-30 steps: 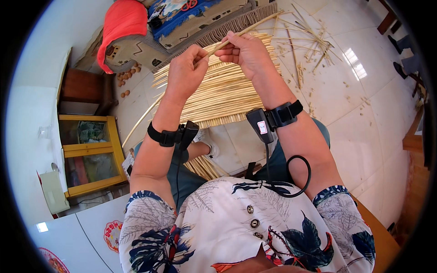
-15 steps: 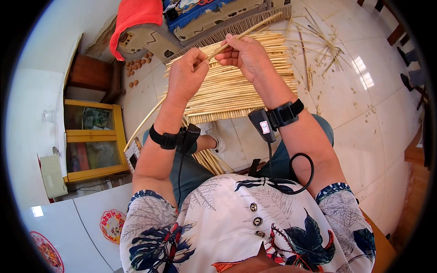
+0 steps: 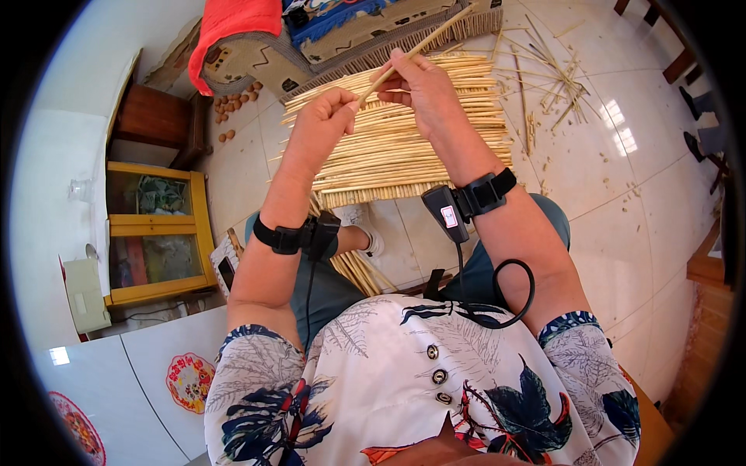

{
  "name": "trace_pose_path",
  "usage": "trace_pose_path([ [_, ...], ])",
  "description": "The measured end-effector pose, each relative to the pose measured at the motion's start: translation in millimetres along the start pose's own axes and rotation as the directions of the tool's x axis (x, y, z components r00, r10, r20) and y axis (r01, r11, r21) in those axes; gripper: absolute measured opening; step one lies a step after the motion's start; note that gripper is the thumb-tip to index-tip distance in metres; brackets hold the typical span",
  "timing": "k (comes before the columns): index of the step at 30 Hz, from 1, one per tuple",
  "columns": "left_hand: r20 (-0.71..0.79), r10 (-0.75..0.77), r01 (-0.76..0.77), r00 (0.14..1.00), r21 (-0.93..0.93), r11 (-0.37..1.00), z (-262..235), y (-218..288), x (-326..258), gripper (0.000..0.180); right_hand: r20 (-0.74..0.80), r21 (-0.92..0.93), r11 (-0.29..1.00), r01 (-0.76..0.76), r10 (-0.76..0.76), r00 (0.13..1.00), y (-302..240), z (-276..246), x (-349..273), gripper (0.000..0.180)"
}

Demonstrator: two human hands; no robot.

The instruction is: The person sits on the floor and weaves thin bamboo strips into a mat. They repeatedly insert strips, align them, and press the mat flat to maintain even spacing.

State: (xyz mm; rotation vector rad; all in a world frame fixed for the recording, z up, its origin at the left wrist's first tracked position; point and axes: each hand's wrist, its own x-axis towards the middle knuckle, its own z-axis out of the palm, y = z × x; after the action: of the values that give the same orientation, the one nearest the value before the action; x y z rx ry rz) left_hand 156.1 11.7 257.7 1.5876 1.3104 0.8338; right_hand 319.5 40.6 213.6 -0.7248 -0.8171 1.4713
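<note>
A thin, pale yellow plant stalk (image 3: 437, 33) slants up to the right between my hands. My right hand (image 3: 420, 87) is closed, with thumb and forefinger pinching the stalk partway along. At its lower end, my left hand (image 3: 320, 124) is closed too, its fingertips against the stalk. Below both hands lies a mat-like layer of similar stalks (image 3: 404, 159), set side by side, with a row of short cut ends along its near edge. My palms and some fingers are hidden from view.
Loose stalks (image 3: 556, 85) and scraps litter the tiled floor at right. More stalks (image 3: 359, 272) lie between my legs. A patterned sofa (image 3: 342, 50) with a red cloth (image 3: 233, 35) stands beyond. Walnut-like round things (image 3: 229, 109) and a yellow cabinet (image 3: 203, 233) are at left.
The long part of the stalk that trailed down past my left wrist is out of sight; where it went does not show. The right-hand part now points more steeply upward.
</note>
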Motion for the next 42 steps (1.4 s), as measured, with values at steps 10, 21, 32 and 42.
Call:
trace_pose_path([
  [10,-0.142,0.534,-0.304,0.834,0.688,0.659,18.7,-15.3,-27.1,0.017,-0.071,0.647,0.760,-0.057,0.135,0.988,23.0,11.7,1.8,0.041],
  [21,-0.076,0.317,-0.247,0.945,0.470,0.848,21.6,-28.0,-35.8,0.020,0.144,0.678,0.661,-0.322,0.310,0.940,36.8,-4.2,7.3,0.035],
  [32,0.107,0.077,-0.055,0.991,-0.193,0.980,-21.4,-13.3,-40.2,0.024,0.337,0.360,0.845,-0.396,0.278,0.900,20.3,7.5,-3.1,0.032],
  [42,0.134,0.156,-0.126,0.978,-0.208,0.970,-16.6,-3.5,-41.5,0.026,0.421,0.232,0.858,-0.457,0.335,0.843,20.1,8.1,-6.1,0.034],
])
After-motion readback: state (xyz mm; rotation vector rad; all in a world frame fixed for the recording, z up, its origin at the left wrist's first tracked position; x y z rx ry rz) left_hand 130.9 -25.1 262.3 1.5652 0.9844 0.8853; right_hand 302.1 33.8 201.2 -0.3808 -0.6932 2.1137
